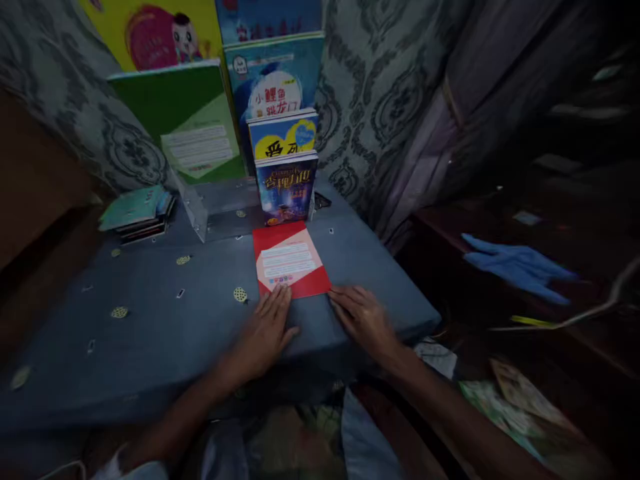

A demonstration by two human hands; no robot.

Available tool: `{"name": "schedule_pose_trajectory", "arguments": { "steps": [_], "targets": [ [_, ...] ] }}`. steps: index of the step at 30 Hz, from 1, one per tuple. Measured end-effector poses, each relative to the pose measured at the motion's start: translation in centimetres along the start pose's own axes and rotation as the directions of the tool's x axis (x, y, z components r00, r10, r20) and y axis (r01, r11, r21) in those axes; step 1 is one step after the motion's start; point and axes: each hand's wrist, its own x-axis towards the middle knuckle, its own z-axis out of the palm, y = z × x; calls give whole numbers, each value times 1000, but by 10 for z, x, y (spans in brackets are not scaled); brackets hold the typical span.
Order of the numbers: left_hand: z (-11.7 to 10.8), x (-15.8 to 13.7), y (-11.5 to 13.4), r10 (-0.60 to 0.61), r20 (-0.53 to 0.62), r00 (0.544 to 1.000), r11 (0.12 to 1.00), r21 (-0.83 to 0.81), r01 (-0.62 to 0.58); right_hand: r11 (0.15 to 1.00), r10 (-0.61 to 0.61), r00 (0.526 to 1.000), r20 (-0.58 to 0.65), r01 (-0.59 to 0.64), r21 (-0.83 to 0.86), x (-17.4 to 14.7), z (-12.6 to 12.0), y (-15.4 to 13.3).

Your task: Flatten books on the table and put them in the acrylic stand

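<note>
A thin red book (287, 260) with a pale text panel lies flat on the cloth-covered table. My left hand (270, 327) rests at its near edge, fingers stretched out and fingertips on the cover, thumb apart. At the near right corner, my right hand (363, 317) touches the book with its fingers reaching to the left. Just behind stands a dark blue book (287, 190) in a clear stand (193, 207). A yellow-and-blue book (283, 137) and a light blue book (275, 80) rise in tiers behind it, with a green book (185, 127) to the left.
A short stack of books (137, 210) sits at the table's back left. A small black object (321, 200) lies behind the stand. To the right, a blue glove (517, 263) rests on a dark surface. Patterned curtains (370, 80) hang behind the table (165, 333).
</note>
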Motion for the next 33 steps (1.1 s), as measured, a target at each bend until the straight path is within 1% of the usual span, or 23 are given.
{"name": "schedule_pose_trajectory", "arguments": {
  "steps": [5, 9, 16, 21, 28, 33],
  "targets": [
    [0, -1, 1, -12, -10, 1000, 1000, -13, 12, 1000, 8, 1000, 11, -8, 17, -1, 2, 0],
    [-1, 0, 0, -8, -2, 1000, 1000, -10, 7, 999, 11, 999, 47, -13, 37, -1, 0, 1],
    [-4, 8, -8, 0, 12, 1000, 1000, -16, 1, 996, 35, 998, 60, -40, 85, -2, 2, 4],
    [-7, 16, -15, -32, 45, 998, 998, -53, 35, 995, 35, 997, 72, -41, 91, -3, 2, 4],
    [-12, 30, -27, -84, 120, 989, 992, -87, 95, 996, 7, 1000, 29, -10, 92, -1, 2, 4],
    [-11, 47, -43, -115, 152, 982, 985, -108, 132, 997, -22, 1000, -8, 22, 78, 0, 1, 3]
  ]
}}
